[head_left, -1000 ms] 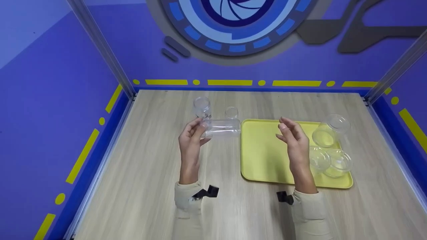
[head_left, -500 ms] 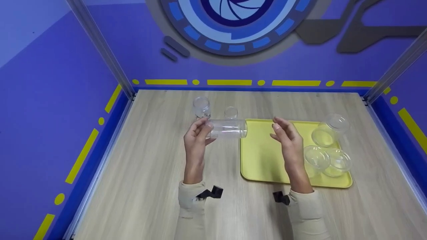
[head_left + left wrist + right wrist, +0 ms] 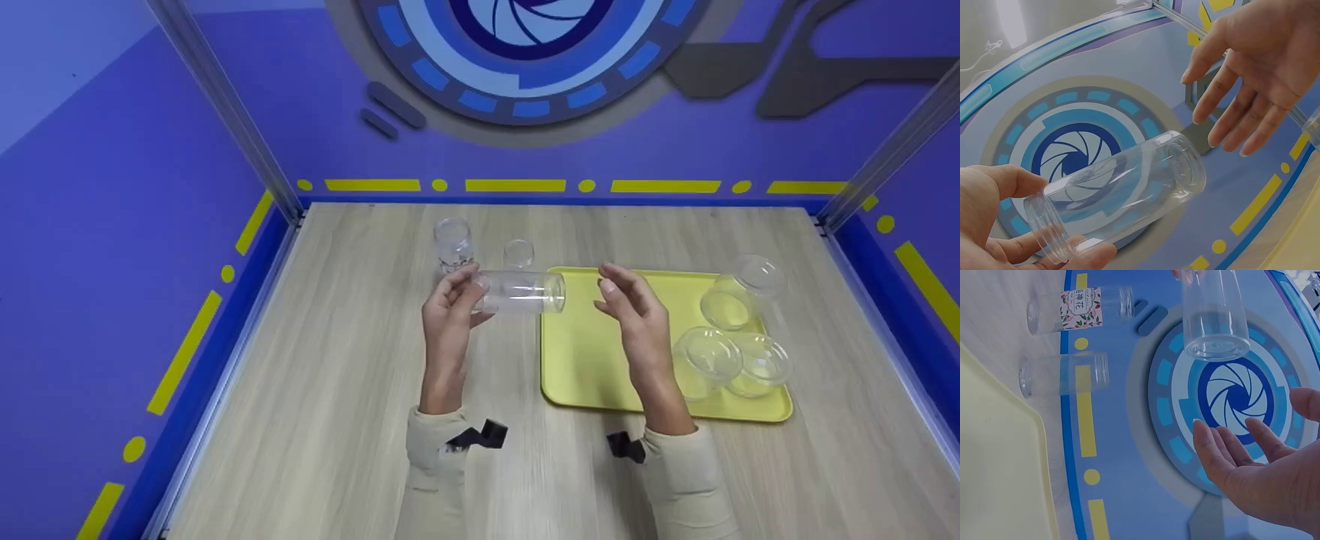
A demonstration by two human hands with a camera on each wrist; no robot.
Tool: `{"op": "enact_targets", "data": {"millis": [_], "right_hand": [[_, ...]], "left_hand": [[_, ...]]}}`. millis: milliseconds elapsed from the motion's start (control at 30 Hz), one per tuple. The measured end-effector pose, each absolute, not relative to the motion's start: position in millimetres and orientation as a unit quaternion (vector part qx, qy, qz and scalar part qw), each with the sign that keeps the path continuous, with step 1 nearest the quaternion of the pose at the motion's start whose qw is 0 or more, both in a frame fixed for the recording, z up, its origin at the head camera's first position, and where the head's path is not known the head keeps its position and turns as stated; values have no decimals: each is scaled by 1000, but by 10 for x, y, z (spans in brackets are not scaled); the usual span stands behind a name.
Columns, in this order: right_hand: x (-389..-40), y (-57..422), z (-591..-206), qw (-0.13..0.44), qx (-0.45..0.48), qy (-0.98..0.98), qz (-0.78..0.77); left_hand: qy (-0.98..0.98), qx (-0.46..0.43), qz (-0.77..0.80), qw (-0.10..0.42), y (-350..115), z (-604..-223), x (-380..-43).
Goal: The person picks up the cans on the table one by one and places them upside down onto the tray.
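Note:
My left hand [image 3: 450,319] holds a clear screw-neck jar [image 3: 525,292] on its side. In the left wrist view, the thumb and fingers grip the jar [image 3: 1129,188] at its threaded neck, with the base pointing toward the other hand. My right hand [image 3: 637,326] hovers over the yellow tray [image 3: 589,345], its fingers loosely bent and holding nothing. A gap separates it from the jar's base. In the right wrist view, the palm [image 3: 1280,486] faces up below the jar [image 3: 1216,323].
Behind the left hand stand a jar with a floral label [image 3: 1081,308] and a plain clear jar [image 3: 1064,374]. Three clear containers stand at the tray's right side, one at the back [image 3: 726,306] and two in front [image 3: 709,356]. Blue panels [image 3: 525,161] enclose the wood-grain table [image 3: 337,360].
The left hand has carried the jar to the right, so its base now overlaps the tray's left edge. My right hand has shifted left, and the gap between them has narrowed.

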State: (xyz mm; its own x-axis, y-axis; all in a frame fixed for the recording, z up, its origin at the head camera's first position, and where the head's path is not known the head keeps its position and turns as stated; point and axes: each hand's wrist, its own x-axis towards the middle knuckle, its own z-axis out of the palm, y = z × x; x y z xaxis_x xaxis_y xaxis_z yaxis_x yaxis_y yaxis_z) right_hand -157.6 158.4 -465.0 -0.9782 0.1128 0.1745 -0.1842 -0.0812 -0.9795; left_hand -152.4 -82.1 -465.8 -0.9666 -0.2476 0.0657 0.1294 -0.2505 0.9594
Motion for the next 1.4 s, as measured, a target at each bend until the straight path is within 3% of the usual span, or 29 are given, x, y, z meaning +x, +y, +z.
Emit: {"op": "enact_targets", "data": {"millis": [1400], "right_hand": [[-1537, 1369, -4635, 86, 65, -659, 744]], "left_hand": [[-580, 68, -807, 86, -697, -4698, -1527]]}}
